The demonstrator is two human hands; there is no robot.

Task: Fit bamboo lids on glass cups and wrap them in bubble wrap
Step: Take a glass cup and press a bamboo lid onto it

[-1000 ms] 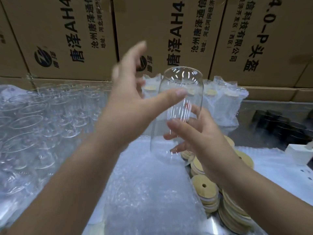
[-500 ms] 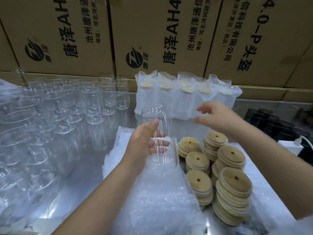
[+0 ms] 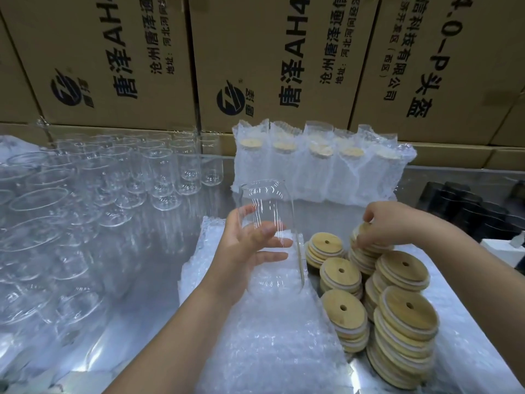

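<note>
My left hand (image 3: 244, 248) grips a clear glass cup (image 3: 270, 206) that stands upright, mouth up and without a lid, on a sheet of bubble wrap (image 3: 272, 336) at the table's middle. To the right lie several stacks of round bamboo lids (image 3: 403, 322), each with a small hole. My right hand (image 3: 380, 223) reaches over the far stack and pinches its top lid (image 3: 358, 231) with curled fingers.
Many bare glass cups (image 3: 93, 177) crowd the left of the metal table (image 3: 142, 294). A row of wrapped, lidded cups (image 3: 321, 169) stands at the back, against cardboard boxes (image 3: 255, 58). Dark items (image 3: 468, 206) and a white box (image 3: 505, 251) sit at the far right.
The cup came down from mid-air onto the bubble wrap, passing from my right hand to my left. My right hand moved right and down onto the lid stack.
</note>
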